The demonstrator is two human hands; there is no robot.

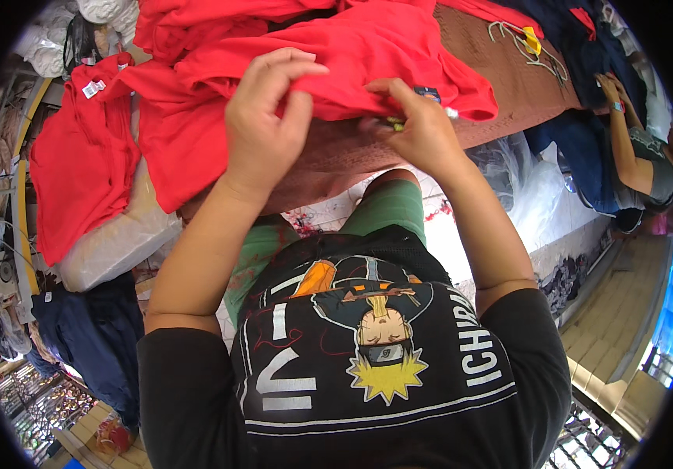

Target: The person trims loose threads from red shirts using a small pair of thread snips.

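Observation:
A red garment (329, 62) lies spread over the brown cloth-covered table in front of me, with a dark label (427, 94) near its right end. My left hand (268, 117) is over the garment's near edge, fingers bent and thumb apart, with nothing visible in it. At the garment's near edge, my right hand (421, 129) is closed around a small yellow-green object (396, 123). Most of that object is hidden by the fingers and blurred, so its kind is unclear. The right index finger and thumb are next to the red fabric.
More red garments (82, 164) hang over a plastic-wrapped bundle (121, 234) at left. Dark blue clothing (94, 336) lies below it. The brown table cover (493, 78) carries wire hangers (528, 47) at the far right. Another person (637, 156) works at the right, beside clear plastic (524, 176).

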